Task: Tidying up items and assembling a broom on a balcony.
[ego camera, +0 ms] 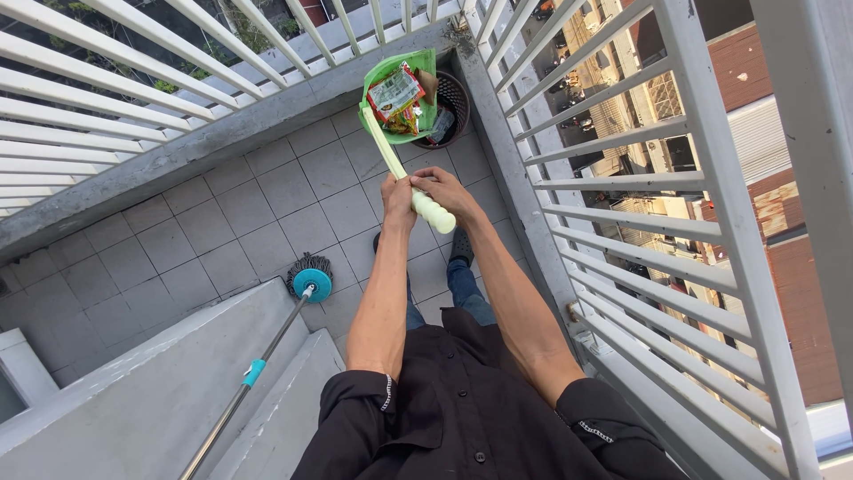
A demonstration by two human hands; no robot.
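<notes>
Both my hands grip the pale green handle (391,160) of a green dustpan (425,64). My left hand (397,197) wraps the handle a little above its rounded end. My right hand (442,188) holds the same handle just beside it. The dustpan is lifted and tilted over a dark round wastebasket (455,100) in the balcony corner. Crumpled snack wrappers (396,96) lie in the pan.
A broom with a grey and teal pole (258,366) and a teal-capped brush head (312,277) leans against a grey ledge (160,382) at the lower left. White railings (622,178) close the tiled balcony (267,204) on the right and at the back. Rooftops lie far below.
</notes>
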